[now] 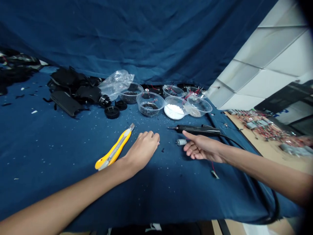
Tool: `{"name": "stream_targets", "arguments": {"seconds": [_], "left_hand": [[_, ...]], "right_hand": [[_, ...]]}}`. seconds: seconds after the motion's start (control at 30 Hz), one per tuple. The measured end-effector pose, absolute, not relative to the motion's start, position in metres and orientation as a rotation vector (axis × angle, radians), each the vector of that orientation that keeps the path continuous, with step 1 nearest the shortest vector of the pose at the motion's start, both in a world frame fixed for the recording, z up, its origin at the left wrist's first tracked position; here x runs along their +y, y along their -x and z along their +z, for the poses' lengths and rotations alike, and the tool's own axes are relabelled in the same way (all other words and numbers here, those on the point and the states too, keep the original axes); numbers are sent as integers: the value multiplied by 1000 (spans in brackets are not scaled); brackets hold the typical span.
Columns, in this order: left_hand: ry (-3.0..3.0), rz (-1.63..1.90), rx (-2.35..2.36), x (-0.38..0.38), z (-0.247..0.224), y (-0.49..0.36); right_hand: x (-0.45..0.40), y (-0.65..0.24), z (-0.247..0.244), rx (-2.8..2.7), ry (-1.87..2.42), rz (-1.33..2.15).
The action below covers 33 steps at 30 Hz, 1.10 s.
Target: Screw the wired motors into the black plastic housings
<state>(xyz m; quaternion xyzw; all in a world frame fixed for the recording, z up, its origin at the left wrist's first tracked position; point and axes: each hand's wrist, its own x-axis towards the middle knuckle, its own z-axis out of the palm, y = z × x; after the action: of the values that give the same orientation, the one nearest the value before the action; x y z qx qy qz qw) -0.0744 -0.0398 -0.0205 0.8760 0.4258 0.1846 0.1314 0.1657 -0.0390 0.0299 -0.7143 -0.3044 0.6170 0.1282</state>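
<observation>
My left hand [144, 148] rests on the blue cloth with its fingers curled under; what they hold, if anything, is hidden. Just left of it lies a yellow utility knife [114, 148]. My right hand [200, 146] is turned sideways, thumb apart from the loosely bent fingers. A small silver motor [181, 142] is beside its fingertips, and whether they touch it is unclear. Behind that hand lies a black electric screwdriver [198, 130] with its cable running right. A small green circuit board [215, 174] on a red wire lies below the right wrist.
Clear plastic bowls stand at the back, one with white pieces [174, 112], one with dark screws [149, 109]. Black plastic shells [66, 101] and a round black cap [111, 112] lie at the back left. Wired motors cover a wooden surface [254, 143] at right.
</observation>
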Motion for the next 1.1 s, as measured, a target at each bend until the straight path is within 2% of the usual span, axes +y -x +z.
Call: {"name": "stream_targets", "arguments": {"seconds": [0.17, 0.27, 0.37, 0.47, 0.7, 1.1], "left_hand": [[-2297, 669, 1082, -45, -18, 65], [-2223, 659, 1017, -48, -14, 52], [-2175, 678, 1001, -49, -14, 38], [-2171, 676, 1008, -48, -16, 27], [-2360, 597, 1045, -51, -22, 22], [-2389, 593, 1066, -50, -25, 21]], "right_hand": [[-39, -161, 20, -1062, 2071, 1702], [-51, -155, 22, -1201, 1667, 1521], [-62, -154, 27, -1028, 1232, 1426], [-68, -161, 25, -870, 1008, 1367], [-68, -184, -7, -1521, 1263, 1421], [-69, -180, -2, -1817, 1425, 1234]]}}
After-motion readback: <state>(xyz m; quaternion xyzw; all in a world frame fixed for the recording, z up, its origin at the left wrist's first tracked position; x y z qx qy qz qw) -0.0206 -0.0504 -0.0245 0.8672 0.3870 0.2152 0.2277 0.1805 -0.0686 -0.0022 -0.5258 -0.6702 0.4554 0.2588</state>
